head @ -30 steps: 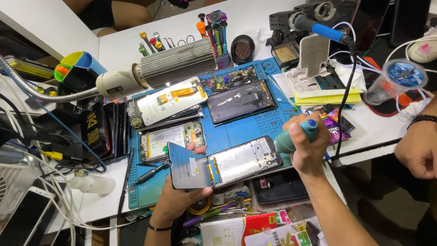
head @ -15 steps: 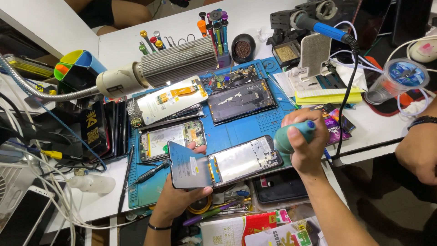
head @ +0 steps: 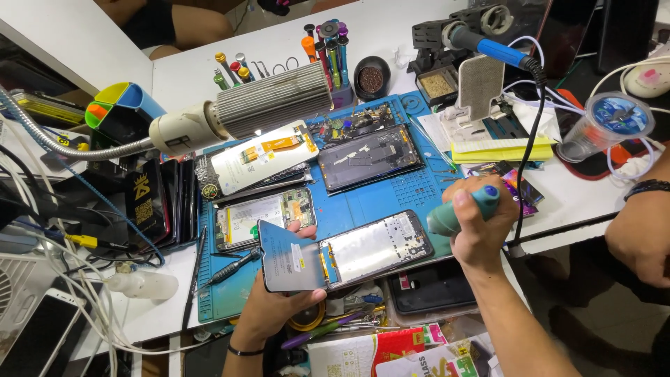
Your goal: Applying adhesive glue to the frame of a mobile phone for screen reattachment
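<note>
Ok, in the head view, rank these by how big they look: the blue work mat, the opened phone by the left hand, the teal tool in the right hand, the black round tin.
1. Blue work mat, clearly largest.
2. Opened phone, with the left hand on its lifted screen.
3. Teal tool, part hidden in the right hand.
4. Black round tin; farther away, so 3 and 4 are close.

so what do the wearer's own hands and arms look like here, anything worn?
Both bare: no gloves, no sleeves in view. The left hand has a thin dark band round the wrist. The right hand and its forearm show no watch, ring or band. The hand at the right edge, with a dark beaded bracelet, looks like another person's.
</note>
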